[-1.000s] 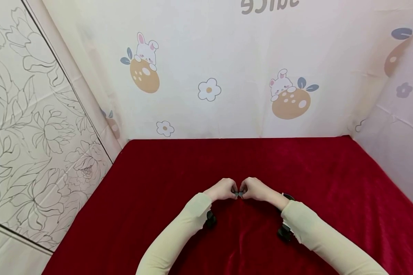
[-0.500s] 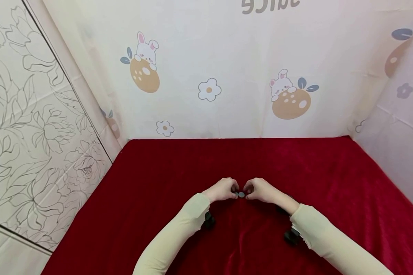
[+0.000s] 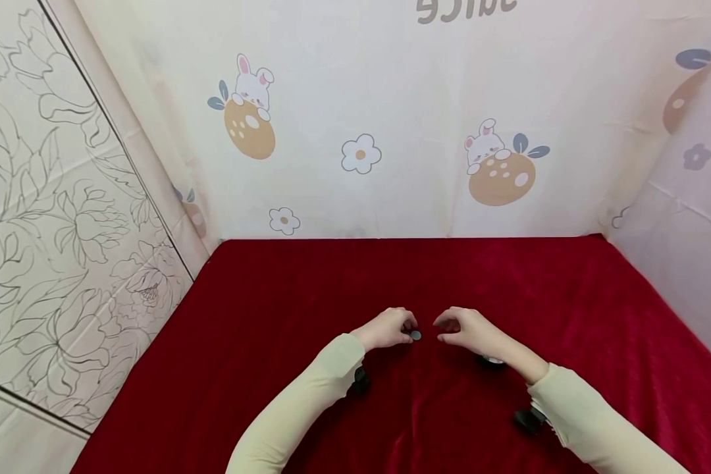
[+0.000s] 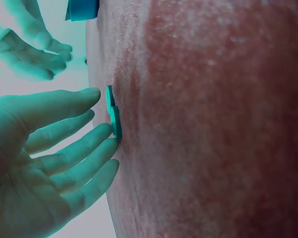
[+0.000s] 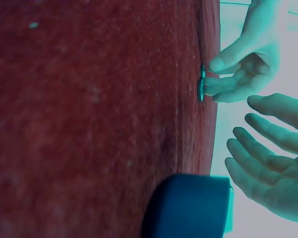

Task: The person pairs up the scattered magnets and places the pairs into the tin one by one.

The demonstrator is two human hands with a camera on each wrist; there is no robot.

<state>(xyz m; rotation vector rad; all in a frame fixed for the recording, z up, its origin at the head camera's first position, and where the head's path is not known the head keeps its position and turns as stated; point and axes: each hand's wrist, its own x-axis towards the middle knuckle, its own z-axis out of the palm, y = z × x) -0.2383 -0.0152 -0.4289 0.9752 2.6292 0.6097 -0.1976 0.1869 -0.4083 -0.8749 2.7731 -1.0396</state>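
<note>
- A screened-off setting; whether home or studio, cannot tell
- White hanging (image 3: 417, 85) with rabbit and flower prints
- Flower-drawn panel (image 3: 47, 227) at left
- Red-clothed table (image 3: 308, 283)

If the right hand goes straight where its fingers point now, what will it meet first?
Probably the small grey disc beside the left hand; height is unclear, so the right hand might instead meet the left hand.

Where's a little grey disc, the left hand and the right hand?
Grey disc (image 3: 416, 336): head view, middle of its face.
Left hand (image 3: 388, 328): head view, back of the hand.
Right hand (image 3: 471, 329): head view, back of the hand.
</note>
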